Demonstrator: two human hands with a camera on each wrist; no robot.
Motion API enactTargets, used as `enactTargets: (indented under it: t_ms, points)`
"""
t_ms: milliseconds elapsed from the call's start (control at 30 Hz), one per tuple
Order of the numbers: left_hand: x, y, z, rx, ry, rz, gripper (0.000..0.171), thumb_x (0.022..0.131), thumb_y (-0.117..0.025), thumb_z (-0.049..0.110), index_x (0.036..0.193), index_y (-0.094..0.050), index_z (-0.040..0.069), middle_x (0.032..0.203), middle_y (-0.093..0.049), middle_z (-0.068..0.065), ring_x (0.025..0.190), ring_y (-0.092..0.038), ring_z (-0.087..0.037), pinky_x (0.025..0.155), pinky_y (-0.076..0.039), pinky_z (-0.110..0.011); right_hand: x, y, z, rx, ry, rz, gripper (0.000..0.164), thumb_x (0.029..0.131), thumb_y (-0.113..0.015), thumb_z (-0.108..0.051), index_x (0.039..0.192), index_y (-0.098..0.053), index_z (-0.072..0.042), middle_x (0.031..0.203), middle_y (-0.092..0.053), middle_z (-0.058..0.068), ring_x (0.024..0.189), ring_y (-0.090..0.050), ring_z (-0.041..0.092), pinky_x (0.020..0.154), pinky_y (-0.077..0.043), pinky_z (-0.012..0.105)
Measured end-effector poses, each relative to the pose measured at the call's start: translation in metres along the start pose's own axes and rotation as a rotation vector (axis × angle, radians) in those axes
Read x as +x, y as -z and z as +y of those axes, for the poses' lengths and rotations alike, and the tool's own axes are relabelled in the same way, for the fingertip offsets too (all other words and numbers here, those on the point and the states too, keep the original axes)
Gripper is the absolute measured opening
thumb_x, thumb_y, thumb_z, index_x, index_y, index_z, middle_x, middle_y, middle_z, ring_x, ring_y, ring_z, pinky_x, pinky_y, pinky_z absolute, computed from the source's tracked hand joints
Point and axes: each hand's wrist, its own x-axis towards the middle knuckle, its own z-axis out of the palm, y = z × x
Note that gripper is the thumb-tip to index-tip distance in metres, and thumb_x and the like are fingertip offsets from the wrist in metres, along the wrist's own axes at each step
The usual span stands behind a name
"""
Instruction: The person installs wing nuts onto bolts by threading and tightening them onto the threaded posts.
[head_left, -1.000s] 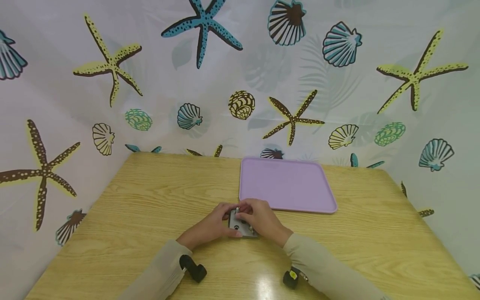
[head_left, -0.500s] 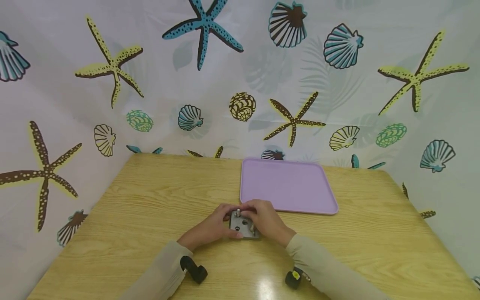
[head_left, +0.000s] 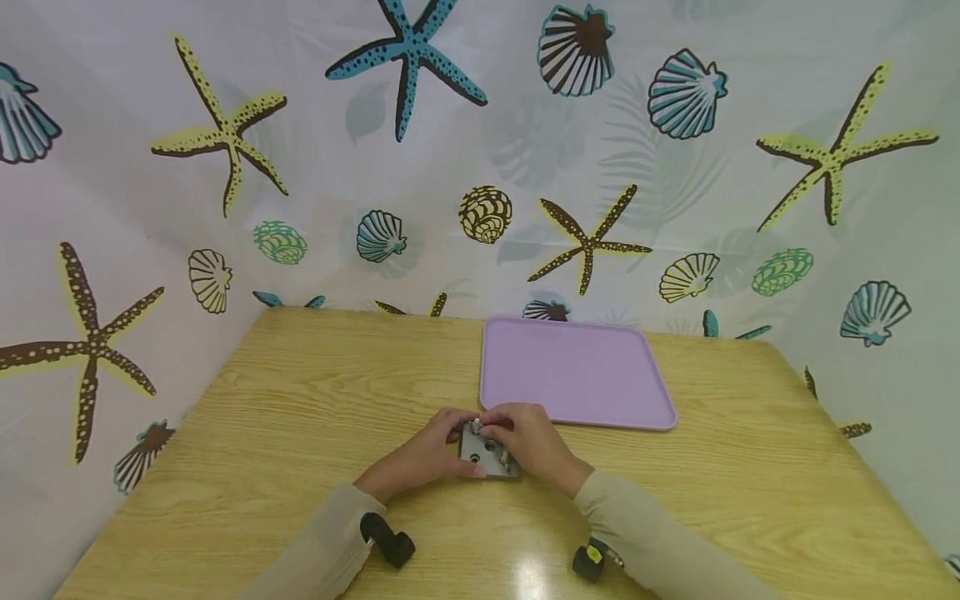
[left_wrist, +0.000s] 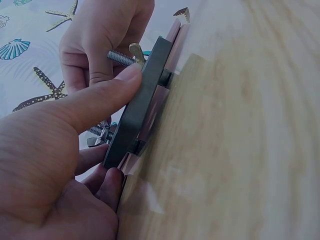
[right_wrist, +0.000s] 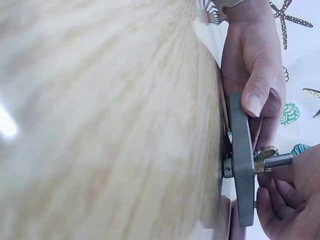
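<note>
A grey metal plate (head_left: pixel 480 467) with holes carries two upright bolts. My left hand (head_left: pixel 423 454) grips it along the left side, thumb on the near edge and fingers at the far edge. At the far left corner a silver wing nut (left_wrist: pixel 100 135) sits on one bolt, and the thumb and forefinger of my right hand (head_left: pixel 532 437) pinch there. The fingertips are hidden in both wrist views. A brass-coloured wing nut (right_wrist: pixel 265 156) is on the other bolt (right_wrist: pixel 280 160), at the right side. Below the plate, a bolt head (right_wrist: pixel 228 167) shows.
Behind the hands lies a lilac tray (head_left: pixel 577 371) on the wooden table (head_left: pixel 337 375). A curtain (head_left: pixel 427 167) printed with starfish and shells stands along the back and sides. Black wrist cameras hang by both sleeves.
The right thumb and forefinger have shifted slightly round the far bolt, and its wing nut shows at a different angle. The left hand and the plate stay in place.
</note>
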Motion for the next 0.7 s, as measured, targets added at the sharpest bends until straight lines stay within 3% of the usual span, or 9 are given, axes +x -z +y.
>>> enactTargets:
  t_ms: [267,700]
  points:
    - [0.0012,0.0004,-0.0008,0.006,-0.019,0.006,0.079,0.071,-0.079,0.041,0.137,-0.040,0.021,0.136,-0.032,-0.002,0.122,-0.038,-0.023,0.102,-0.034,-0.039,-0.0009,0.0032,0.0000,0.034,0.026,-0.011,0.012,0.085,-0.066,-0.007,0.094,-0.072,-0.003,0.093,-0.070,0.004,0.085,-0.063,0.009,0.071,-0.052,0.023]
    - [0.0021,-0.0005,-0.0035,0.002,-0.071,-0.016,0.079,0.073,-0.078,0.037,0.139,-0.038,0.020,0.135,-0.033,-0.002,0.123,-0.036,-0.017,0.105,-0.031,-0.036,0.0014,-0.0030,-0.0018,0.034,-0.046,-0.065,0.023,0.083,-0.070,-0.017,0.104,-0.068,-0.006,0.092,-0.067,0.000,0.078,-0.059,0.006,0.065,-0.050,0.022]
